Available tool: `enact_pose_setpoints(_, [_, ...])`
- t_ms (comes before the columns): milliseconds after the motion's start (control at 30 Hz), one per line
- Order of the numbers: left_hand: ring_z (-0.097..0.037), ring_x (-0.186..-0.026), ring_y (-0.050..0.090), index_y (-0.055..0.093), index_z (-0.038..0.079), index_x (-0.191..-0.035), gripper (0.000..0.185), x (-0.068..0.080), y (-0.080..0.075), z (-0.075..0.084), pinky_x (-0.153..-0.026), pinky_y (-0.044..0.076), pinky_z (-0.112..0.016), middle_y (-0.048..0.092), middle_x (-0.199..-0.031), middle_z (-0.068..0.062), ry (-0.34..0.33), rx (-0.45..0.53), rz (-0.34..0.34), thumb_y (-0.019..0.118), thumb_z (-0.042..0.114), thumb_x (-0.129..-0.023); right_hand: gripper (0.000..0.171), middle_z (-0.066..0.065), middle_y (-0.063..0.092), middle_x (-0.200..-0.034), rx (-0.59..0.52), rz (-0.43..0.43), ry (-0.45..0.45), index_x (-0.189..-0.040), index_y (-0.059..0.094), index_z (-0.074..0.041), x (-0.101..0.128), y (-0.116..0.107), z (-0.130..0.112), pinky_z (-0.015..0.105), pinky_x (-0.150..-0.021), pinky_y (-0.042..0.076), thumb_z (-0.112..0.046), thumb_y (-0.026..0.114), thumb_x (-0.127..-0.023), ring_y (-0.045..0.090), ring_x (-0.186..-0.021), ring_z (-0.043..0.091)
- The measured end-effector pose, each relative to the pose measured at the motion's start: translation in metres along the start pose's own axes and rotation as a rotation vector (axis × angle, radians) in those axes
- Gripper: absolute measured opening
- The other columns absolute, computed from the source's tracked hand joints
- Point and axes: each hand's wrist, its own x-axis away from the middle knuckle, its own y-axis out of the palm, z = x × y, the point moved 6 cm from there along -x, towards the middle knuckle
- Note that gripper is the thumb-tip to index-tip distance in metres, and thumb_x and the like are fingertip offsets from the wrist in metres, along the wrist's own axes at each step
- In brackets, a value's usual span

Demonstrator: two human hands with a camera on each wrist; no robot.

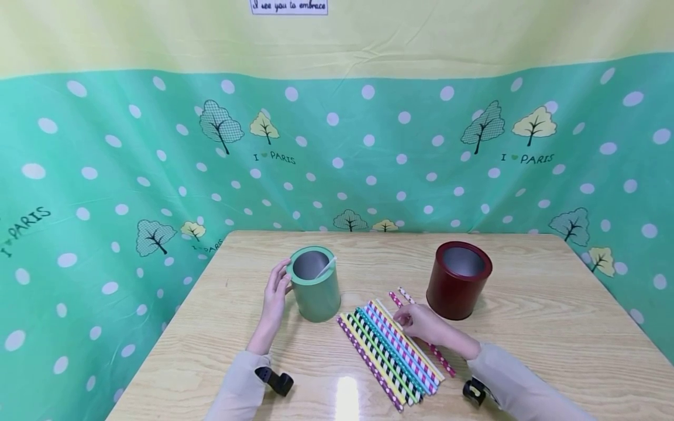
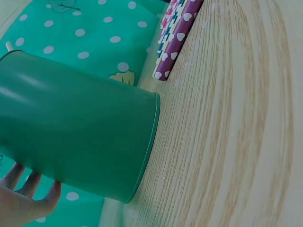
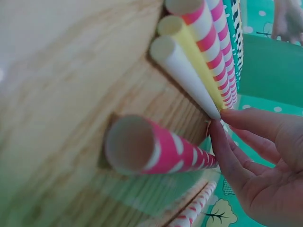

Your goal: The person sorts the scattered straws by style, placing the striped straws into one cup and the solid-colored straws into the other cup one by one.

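Observation:
My left hand [image 1: 277,282] rests with straight fingers against the left side of a green can [image 1: 316,286], which stands upright with one white straw [image 1: 326,267] leaning inside. The left wrist view shows the same can [image 2: 75,137] close up, with those fingers [image 2: 21,196] behind it. A row of several patterned paper straws [image 1: 387,351] lies on the table. My right hand [image 1: 406,318] reaches onto the row's right edge. In the right wrist view, thumb and forefinger [image 3: 218,118] pinch a plain white straw [image 3: 184,71], beside a yellow one [image 3: 189,45] and above a pink striped straw [image 3: 158,152].
A dark red can [image 1: 458,280] stands upright right of the straws, close behind my right hand. Two more pink straws [image 1: 401,295] lie in front of it. The wooden table [image 1: 553,327] is backed by a green spotted cloth [image 1: 368,158]. Black wrist straps [image 1: 276,380] sit near the front edge.

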Motion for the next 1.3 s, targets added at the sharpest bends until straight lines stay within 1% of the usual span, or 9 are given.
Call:
enact_pose_setpoints(200, [-0.029, -0.117, 0.037, 0.035, 0.002, -0.131, 0.037, 0.001, -0.001, 0.0, -0.091, 0.033, -0.046, 0.038, -0.13, -0.02, -0.003, 0.004, 0.006, 0.036, 0.007, -0.094, 0.022, 0.0, 0.053, -0.072, 0.022, 0.002, -0.002, -0.095, 0.063, 0.0, -0.001, 0.001, -0.001, 0.02, -0.056, 0.039, 0.002, 0.065, -0.073, 0.045, -0.065, 0.012])
enact_pose_setpoints(433, [-0.03, -0.117, 0.037, 0.034, 0.002, -0.131, 0.037, 0.001, -0.002, 0.0, -0.092, 0.033, -0.046, 0.038, -0.13, -0.021, 0.002, 0.009, 0.007, 0.036, 0.007, -0.094, 0.02, -0.001, 0.05, -0.066, 0.01, 0.005, -0.043, -0.093, 0.064, 0.002, -0.001, 0.001, -0.003, 0.019, -0.051, 0.036, 0.005, 0.063, -0.073, 0.043, -0.059, 0.008])
enact_pose_setpoints(667, [-0.031, -0.117, 0.037, 0.033, 0.001, -0.131, 0.037, 0.001, -0.001, -0.002, -0.092, 0.033, -0.046, 0.038, -0.13, -0.02, 0.002, 0.015, 0.004, 0.035, 0.007, -0.094, 0.019, -0.004, 0.049, -0.062, 0.016, 0.024, -0.003, -0.091, 0.065, -0.002, -0.001, 0.002, 0.001, 0.017, -0.048, 0.033, 0.004, 0.064, -0.073, 0.041, -0.054, 0.007])
enact_pose_setpoints(767, [-0.031, -0.117, 0.037, 0.034, 0.001, -0.131, 0.037, 0.001, -0.001, -0.002, -0.091, 0.033, -0.046, 0.039, -0.13, -0.02, 0.004, 0.017, 0.009, 0.035, 0.008, -0.094, 0.02, -0.004, 0.049, -0.062, 0.021, 0.036, -0.005, -0.09, 0.065, -0.002, 0.0, 0.001, 0.0, 0.018, -0.048, 0.034, 0.005, 0.064, -0.072, 0.042, -0.054, 0.007])
enact_pose_setpoints(867, [-0.031, -0.118, 0.037, 0.034, 0.001, -0.131, 0.037, 0.001, -0.001, -0.003, -0.091, 0.033, -0.045, 0.038, -0.131, -0.02, 0.004, 0.01, 0.01, 0.035, 0.008, -0.094, 0.021, -0.003, 0.051, -0.063, 0.007, 0.046, 0.025, -0.09, 0.064, -0.003, 0.001, -0.001, 0.0, 0.019, -0.049, 0.035, 0.005, 0.064, -0.071, 0.043, -0.055, 0.009])
enact_pose_setpoints(1033, [-0.028, -0.117, 0.037, 0.034, 0.003, -0.131, 0.037, 0.001, 0.0, -0.003, -0.092, 0.033, -0.045, 0.038, -0.131, -0.018, -0.002, 0.004, 0.001, 0.035, 0.009, -0.095, 0.023, -0.002, 0.052, -0.063, -0.015, 0.101, 0.072, -0.091, 0.064, -0.003, 0.005, -0.005, 0.004, 0.02, -0.05, 0.037, 0.003, 0.067, -0.069, 0.045, -0.056, 0.011])
enact_pose_setpoints(1167, [-0.028, -0.117, 0.038, 0.034, 0.002, -0.131, 0.037, 0.001, 0.0, -0.002, -0.092, 0.033, -0.046, 0.038, -0.131, -0.019, 0.003, 0.007, 0.004, 0.034, 0.009, -0.095, 0.025, 0.0, 0.053, -0.065, -0.069, 0.145, 0.085, -0.093, 0.063, -0.002, 0.007, -0.012, 0.004, 0.02, -0.048, 0.038, 0.003, 0.066, -0.069, 0.046, -0.056, 0.012])
enact_pose_setpoints(1300, [-0.029, -0.117, 0.037, 0.034, 0.001, -0.131, 0.037, 0.001, -0.001, -0.001, -0.092, 0.032, -0.046, 0.038, -0.131, -0.019, 0.009, 0.014, 0.013, 0.035, 0.009, -0.095, 0.027, 0.002, 0.055, -0.068, -0.129, 0.167, 0.109, -0.096, 0.063, -0.002, 0.006, -0.018, 0.004, 0.021, -0.046, 0.04, 0.003, 0.064, -0.07, 0.048, -0.056, 0.011])
